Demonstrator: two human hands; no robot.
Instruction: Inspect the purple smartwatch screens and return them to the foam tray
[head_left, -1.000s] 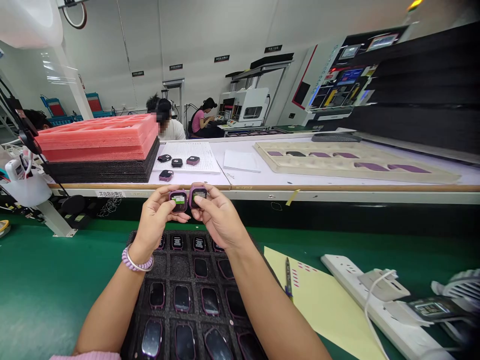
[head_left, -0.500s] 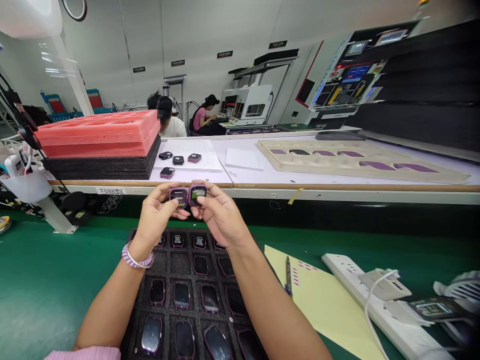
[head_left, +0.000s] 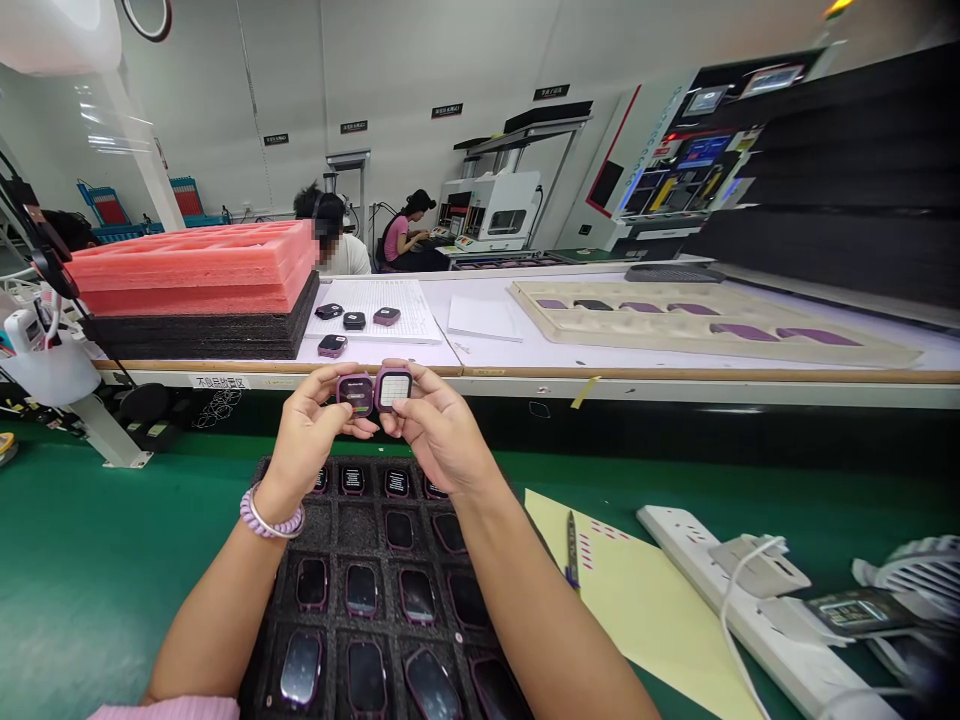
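My left hand point(head_left: 311, 425) grips a purple-framed watch point(head_left: 355, 393), its screen lit dark with some green and the thumb on its lower left. Beside it, my right hand point(head_left: 435, 425) holds a second purple watch point(head_left: 393, 388), whose screen shows a white grid under my thumb. Both watches are upright, side by side, screens facing me. Below them lies a black foam tray point(head_left: 360, 525) with rows of watches in its compartments; a few top-row screens show white text. Two compartments in the second row hold no watch.
Several watches point(head_left: 354, 320) lie on and near a printed sheet on the shelf point(head_left: 480, 368). Pink foam point(head_left: 187, 270) is stacked at left, a beige tray point(head_left: 570, 325) at right. Yellow paper point(head_left: 637, 600), a pen point(head_left: 572, 550) and a power strip point(head_left: 720, 580) lie right. Two people sit beyond.
The right watch's screen has changed from dark with green to a white grid. Both hands keep nearly the same pose. The view has shifted slightly.
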